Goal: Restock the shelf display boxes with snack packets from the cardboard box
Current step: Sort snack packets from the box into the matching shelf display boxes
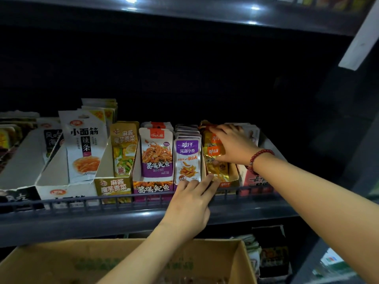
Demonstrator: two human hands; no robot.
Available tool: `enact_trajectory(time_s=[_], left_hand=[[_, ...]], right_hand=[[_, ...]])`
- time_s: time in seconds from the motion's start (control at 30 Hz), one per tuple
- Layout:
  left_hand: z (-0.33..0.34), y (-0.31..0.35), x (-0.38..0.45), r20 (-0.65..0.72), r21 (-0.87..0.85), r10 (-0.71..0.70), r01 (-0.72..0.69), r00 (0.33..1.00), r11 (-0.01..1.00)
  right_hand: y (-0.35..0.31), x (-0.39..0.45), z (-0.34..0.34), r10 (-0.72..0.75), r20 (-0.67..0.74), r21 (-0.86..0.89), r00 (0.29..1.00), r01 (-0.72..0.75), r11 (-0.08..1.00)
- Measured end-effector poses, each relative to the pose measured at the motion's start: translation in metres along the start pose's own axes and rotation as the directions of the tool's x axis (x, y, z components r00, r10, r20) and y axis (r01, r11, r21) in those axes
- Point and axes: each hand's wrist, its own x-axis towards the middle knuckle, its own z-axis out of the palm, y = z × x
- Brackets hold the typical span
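The right hand (231, 145) reaches into the display box (231, 178) of orange packets (215, 158) on the shelf (123, 220), its fingers (220, 131) curled over the top of the front packets and gripping them — apparently to press the new stock upright and back so it sits in a tidy row. The left hand (189, 203) rests at the front of the shelf, its fingers straight and released, their tips touching the lower front edge of that same box just beside the purple packets (187, 158); this looks like bracing, so the light card box does not slide or tip while the other hand pushes. The orange packets stand slightly crumpled and leaning, not yet as square as the rows to the left. The cardboard box (235, 261) sits below the shelf, near the person, open at the top; its contents are too dim to make out. My judgement — this box is close to filled, and settling the packets flat is the step in hand
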Motion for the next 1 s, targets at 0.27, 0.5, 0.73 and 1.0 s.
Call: enact_trajectory(time_s=[0.27, 0.5, 0.73, 1.0], left_hand=[[-0.027, 0.011, -0.019, -0.126, -0.123, -0.073, 0.058, 0.989, 0.991], [-0.040, 0.042, -0.086, -0.014, -0.447, -0.265, 0.231, 0.964, 0.864], [-0.023, 0.068, -0.155, 0.368, -0.579, -0.329, 0.491, 0.870, 0.651], [0.023, 0.064, -0.171, 0.664, -0.441, -0.386, 0.752, 0.640, 0.490]], right_hand=[[-0.013, -0.053, -0.027, 0.077, -0.094, 0.333, 0.993, -0.042, 0.942], [-0.061, -0.160, -0.041, 0.052, -0.055, 0.557, 0.997, -0.012, 0.830], [-0.092, -0.261, -0.027, 0.010, 0.157, 0.629, 0.988, -0.108, 0.770], [-0.104, -0.304, -0.001, 0.003, 0.311, 0.781, 0.951, -0.257, 0.569]])
